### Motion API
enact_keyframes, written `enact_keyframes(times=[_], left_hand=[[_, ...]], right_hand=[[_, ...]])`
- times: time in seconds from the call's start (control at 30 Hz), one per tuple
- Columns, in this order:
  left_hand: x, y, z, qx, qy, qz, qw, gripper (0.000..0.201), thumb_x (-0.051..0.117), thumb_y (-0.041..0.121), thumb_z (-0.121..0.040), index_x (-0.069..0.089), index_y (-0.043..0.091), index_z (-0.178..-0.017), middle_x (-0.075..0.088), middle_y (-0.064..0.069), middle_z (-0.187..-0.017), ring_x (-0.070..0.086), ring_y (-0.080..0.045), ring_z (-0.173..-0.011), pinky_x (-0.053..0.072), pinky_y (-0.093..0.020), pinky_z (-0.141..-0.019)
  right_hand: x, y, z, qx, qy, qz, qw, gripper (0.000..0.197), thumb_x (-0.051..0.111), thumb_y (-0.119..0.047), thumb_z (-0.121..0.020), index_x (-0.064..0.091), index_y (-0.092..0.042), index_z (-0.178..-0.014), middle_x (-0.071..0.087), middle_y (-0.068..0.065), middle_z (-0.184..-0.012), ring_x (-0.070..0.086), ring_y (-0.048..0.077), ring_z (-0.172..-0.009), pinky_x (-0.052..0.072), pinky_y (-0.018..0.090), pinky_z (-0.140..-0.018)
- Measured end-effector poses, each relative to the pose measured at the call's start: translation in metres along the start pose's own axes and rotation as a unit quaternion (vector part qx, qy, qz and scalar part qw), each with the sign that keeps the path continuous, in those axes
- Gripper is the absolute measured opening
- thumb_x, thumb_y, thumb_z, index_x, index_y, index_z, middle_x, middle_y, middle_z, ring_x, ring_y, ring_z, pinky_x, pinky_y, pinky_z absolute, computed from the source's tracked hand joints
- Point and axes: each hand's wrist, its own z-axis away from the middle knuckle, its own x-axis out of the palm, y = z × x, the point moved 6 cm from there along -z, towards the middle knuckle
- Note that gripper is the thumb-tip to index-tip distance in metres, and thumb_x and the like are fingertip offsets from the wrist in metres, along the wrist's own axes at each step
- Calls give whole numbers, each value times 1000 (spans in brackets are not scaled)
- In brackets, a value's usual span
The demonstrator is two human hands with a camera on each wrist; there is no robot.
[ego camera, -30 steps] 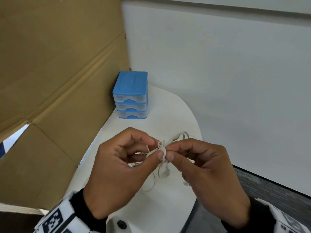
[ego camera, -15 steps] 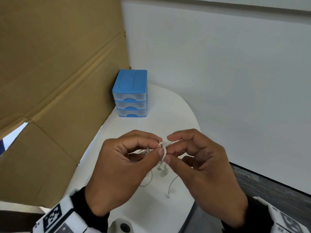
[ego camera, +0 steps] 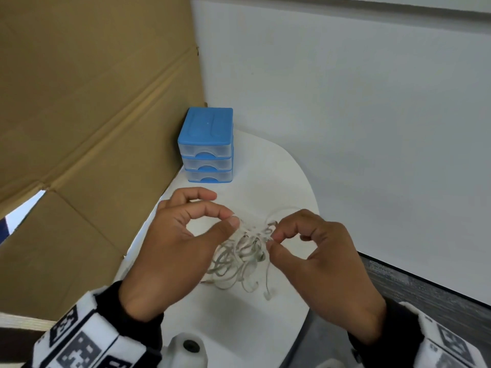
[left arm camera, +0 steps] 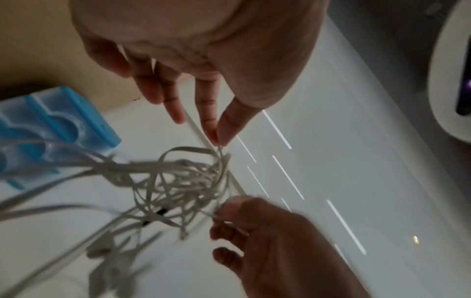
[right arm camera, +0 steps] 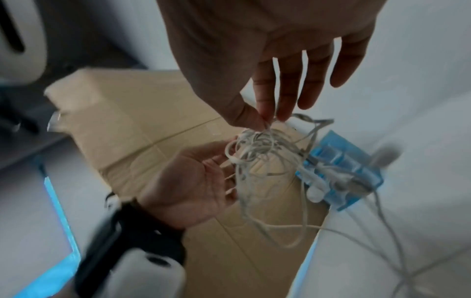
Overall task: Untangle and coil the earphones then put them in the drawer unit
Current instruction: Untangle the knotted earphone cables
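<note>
The white earphones [ego camera: 243, 254] hang as a loose tangle of loops between my two hands, above the white table [ego camera: 279, 179]. My left hand [ego camera: 233, 219] pinches a strand with thumb and forefinger at the tangle's upper left. On the upper right side my right hand [ego camera: 272, 239] pinches another strand. One earbud [ego camera: 267, 296] dangles below. The left wrist view shows my left hand [left arm camera: 219, 141] pinching the earphones [left arm camera: 178, 181]. In the right wrist view my right hand [right arm camera: 267, 121] holds the earphones [right arm camera: 262, 153]. The blue drawer unit [ego camera: 206, 147] stands at the table's back, its three drawers closed.
A large cardboard sheet [ego camera: 93, 115] leans along the table's left side, right behind the drawer unit. A white wall [ego camera: 358, 128] closes off the back and right. The table's curved edge drops to a dark floor [ego camera: 430, 285] on the right.
My hands have pulled apart sideways. The tight knot pinched between them has opened into a wider, looser bundle of loops hanging down.
</note>
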Motion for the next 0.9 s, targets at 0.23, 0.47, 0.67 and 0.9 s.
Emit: enact_keyframes(times=[0.23,0.47,0.67,0.9], left_hand=[[19,-17,-2,-219,-94,290,927,12,57,10,-85,62,12,-74,72,-3,-77,67,-11,-70,44,-26,-67],[13,-27,-14,-302,-59,476,824,12,51,2,-85,52,13,-89,44,0,-58,59,-14,-51,61,-34,-72],[16,-26,-13,-308,-69,562,764,22,56,3,-74,51,15,-91,38,1,-59,36,-7,-37,47,-15,-42],[27,-21,-1,-327,-56,531,780,13,49,4,-93,59,13,-95,66,-3,-70,62,-10,-46,62,-41,-65]], right_hand=[[4,14,-6,-60,1,204,977,14,71,-25,-75,59,-25,-67,54,-16,-64,50,6,-60,35,18,-60],[1,24,-22,104,-37,-229,967,18,67,5,-81,63,-6,-68,71,17,-78,60,13,-65,42,25,-58],[8,22,-20,148,-103,-441,879,18,66,1,-71,55,-13,-73,74,15,-90,67,20,-77,44,26,-58],[19,16,-9,-11,-139,-120,983,12,73,-5,-84,69,-10,-73,66,-4,-62,49,3,-50,37,12,-50]])
